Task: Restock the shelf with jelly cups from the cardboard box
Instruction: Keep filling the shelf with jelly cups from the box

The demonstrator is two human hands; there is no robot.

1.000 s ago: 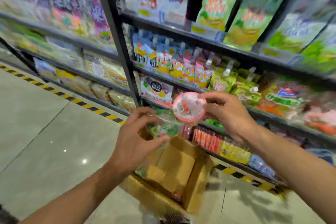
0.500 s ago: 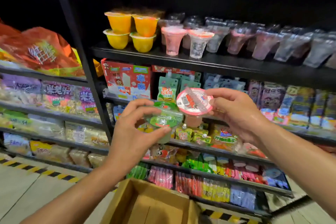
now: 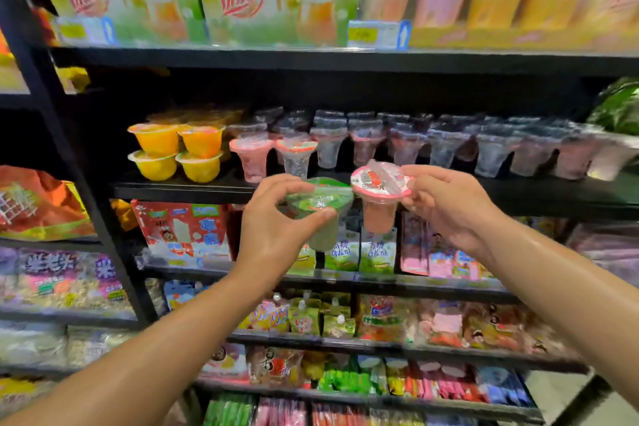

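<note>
Head view — both hands (image 3: 276, 228) raised, cup-laden

Black metal shelving (image 3: 311, 60) crammed with bright snack packets (image 3: 179, 235)

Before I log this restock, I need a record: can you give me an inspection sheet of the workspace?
Surface: black metal shelf, bare strip along its front edge.
Job's things: green-lidded clear plastic jelly cup and pink-lidded clear plastic jelly cup, both held in front of the shelf; cardboard box not in view.
Clutter: orange fruit cups stacked two high at left; row of tall clear cups along the shelf.
Grippers: left hand holds the green cup, right hand the pink.
Cables: nothing seen.
Surroundings: snack packets below, drink packs above.
</note>
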